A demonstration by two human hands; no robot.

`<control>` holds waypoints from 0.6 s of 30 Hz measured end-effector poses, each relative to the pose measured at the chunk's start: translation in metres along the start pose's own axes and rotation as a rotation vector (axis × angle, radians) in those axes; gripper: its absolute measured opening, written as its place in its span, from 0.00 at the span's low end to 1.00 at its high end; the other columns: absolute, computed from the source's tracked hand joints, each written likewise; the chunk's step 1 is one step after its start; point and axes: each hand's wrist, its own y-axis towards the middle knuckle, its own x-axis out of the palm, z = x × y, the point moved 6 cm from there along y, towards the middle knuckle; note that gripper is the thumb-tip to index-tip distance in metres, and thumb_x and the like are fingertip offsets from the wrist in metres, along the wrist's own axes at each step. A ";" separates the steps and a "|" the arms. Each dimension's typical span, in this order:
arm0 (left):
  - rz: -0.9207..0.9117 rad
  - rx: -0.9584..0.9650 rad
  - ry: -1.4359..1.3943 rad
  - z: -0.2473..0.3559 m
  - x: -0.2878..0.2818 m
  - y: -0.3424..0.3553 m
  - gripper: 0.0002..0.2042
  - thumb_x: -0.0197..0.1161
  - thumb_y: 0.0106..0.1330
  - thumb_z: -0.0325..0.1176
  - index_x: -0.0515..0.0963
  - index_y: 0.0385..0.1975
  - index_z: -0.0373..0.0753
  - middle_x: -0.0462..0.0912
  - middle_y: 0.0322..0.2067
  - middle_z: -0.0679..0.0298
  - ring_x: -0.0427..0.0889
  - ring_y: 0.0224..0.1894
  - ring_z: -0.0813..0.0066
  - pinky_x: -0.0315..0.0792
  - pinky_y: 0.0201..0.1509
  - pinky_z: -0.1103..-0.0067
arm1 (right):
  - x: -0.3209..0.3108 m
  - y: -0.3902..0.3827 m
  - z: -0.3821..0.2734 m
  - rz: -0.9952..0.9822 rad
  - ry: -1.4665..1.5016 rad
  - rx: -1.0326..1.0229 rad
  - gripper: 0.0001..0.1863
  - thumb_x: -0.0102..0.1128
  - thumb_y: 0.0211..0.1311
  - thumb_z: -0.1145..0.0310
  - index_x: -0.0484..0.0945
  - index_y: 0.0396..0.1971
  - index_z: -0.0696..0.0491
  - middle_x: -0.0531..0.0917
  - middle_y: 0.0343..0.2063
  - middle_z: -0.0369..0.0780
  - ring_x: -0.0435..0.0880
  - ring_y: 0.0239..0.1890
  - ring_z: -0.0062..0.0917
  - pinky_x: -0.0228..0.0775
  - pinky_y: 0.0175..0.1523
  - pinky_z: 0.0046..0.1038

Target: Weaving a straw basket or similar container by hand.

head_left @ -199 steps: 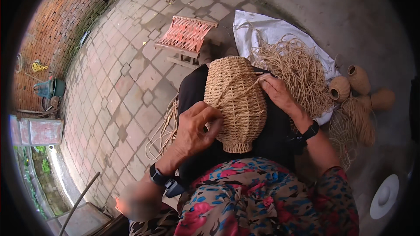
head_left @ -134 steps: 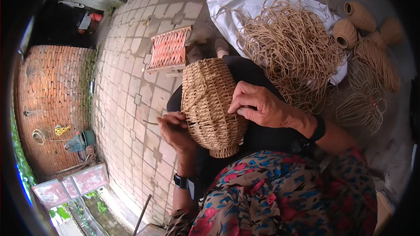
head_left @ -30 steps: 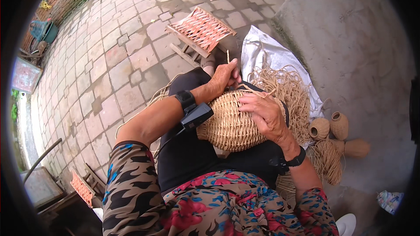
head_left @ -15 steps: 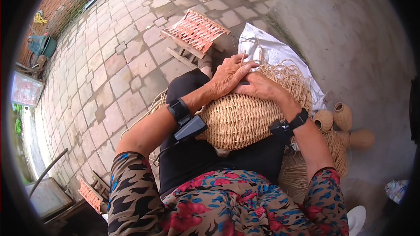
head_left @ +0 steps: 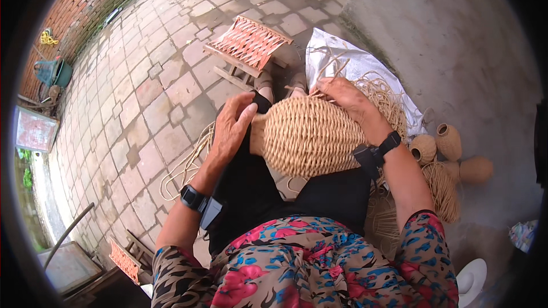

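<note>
A woven straw vase (head_left: 311, 137) lies on its side across my lap, its narrow neck pointing left and its round body bulging to the right. Beside the neck is my left hand (head_left: 231, 125), thumb and fingers apart with nothing between them. My right hand (head_left: 345, 97) rests on the vase's far right side. Its fingers are bent together around straw cord (head_left: 328, 71) at the far edge, where loose ends stick up; the fingertips are partly hidden. Loose cord (head_left: 382, 97) lies in a tangle just beyond that hand.
A white sack (head_left: 328, 45) is spread under the tangle. Several small woven vases (head_left: 448, 140) stand at the right near a cord bundle (head_left: 442, 194). More cord (head_left: 191, 159) trails left of my legs. A low stool with an orange woven seat (head_left: 248, 43) stands ahead on the paving.
My hands were together over the vase's far side. The left has come away left to the neck, while the right stays at the far edge. The neck is now uncovered.
</note>
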 end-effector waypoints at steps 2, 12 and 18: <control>-0.127 -0.008 -0.051 0.003 0.008 -0.011 0.24 0.55 0.71 0.44 0.66 0.64 0.42 0.78 0.49 0.54 0.78 0.50 0.67 0.70 0.56 0.74 | -0.034 -0.002 0.019 0.217 0.149 0.267 0.17 0.51 0.70 0.57 0.84 0.34 0.52 0.82 0.29 0.32 0.77 0.32 0.17 0.67 0.38 0.21; -0.253 -0.124 -0.246 0.039 0.019 0.030 0.17 0.58 0.68 0.30 0.76 0.56 0.39 0.83 0.36 0.68 0.78 0.37 0.84 0.73 0.43 0.83 | 0.026 -0.040 0.042 0.229 0.445 0.173 0.13 0.57 0.68 0.64 0.81 0.38 0.60 0.83 0.31 0.37 0.82 0.33 0.23 0.74 0.40 0.25; -0.393 -0.223 -0.214 0.034 0.035 0.035 0.10 0.58 0.68 0.31 0.82 0.44 0.38 0.84 0.35 0.70 0.79 0.36 0.86 0.73 0.43 0.85 | 0.029 -0.066 0.053 0.238 0.461 0.121 0.18 0.50 0.72 0.63 0.74 0.55 0.58 0.78 0.53 0.39 0.74 0.57 0.22 0.64 0.62 0.25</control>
